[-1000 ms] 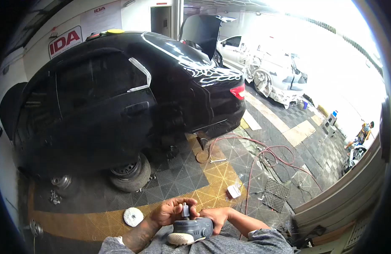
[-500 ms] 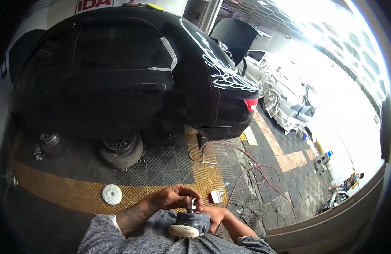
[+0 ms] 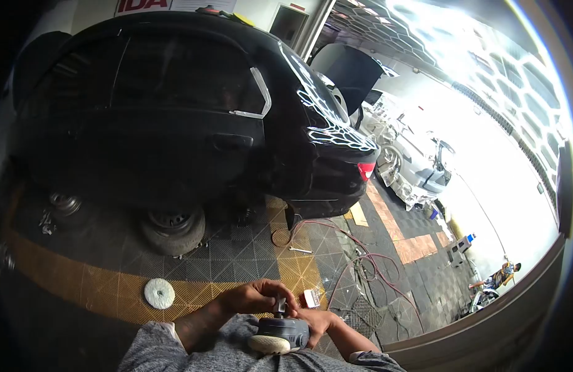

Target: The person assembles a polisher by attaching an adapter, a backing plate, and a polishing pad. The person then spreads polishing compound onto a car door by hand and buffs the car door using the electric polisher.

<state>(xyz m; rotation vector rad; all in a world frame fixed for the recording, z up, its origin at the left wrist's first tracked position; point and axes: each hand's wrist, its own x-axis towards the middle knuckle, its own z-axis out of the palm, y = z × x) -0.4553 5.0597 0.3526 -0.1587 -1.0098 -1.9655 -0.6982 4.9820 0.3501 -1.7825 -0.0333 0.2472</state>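
Note:
A dark grey polisher (image 3: 287, 330) with a white pad (image 3: 269, 345) is held close against my shirt, pad side toward me. My right hand (image 3: 317, 323) is closed around its far side, most of the fingers hidden behind the body. Above the body, my left hand (image 3: 260, 296) pinches a small shiny metal piece (image 3: 280, 305) that stands up from the polisher; its exact kind is too small to tell. A second round white pad (image 3: 158, 293) lies on the floor to the left. Beyond my hands sits a small white and red box (image 3: 312, 298).
A black car (image 3: 193, 142) with tape at its rear window fills the left. Wheels lie beneath it, including a tyre (image 3: 173, 230). A red hose (image 3: 388, 282) and a wrench (image 3: 300, 250) lie on the tiled floor. A person (image 3: 502, 276) is far right.
The view has tilted and shifted slightly, so the car and floor items sit a little differently. Both hands keep nearly the same hold on the polisher and its metal piece.

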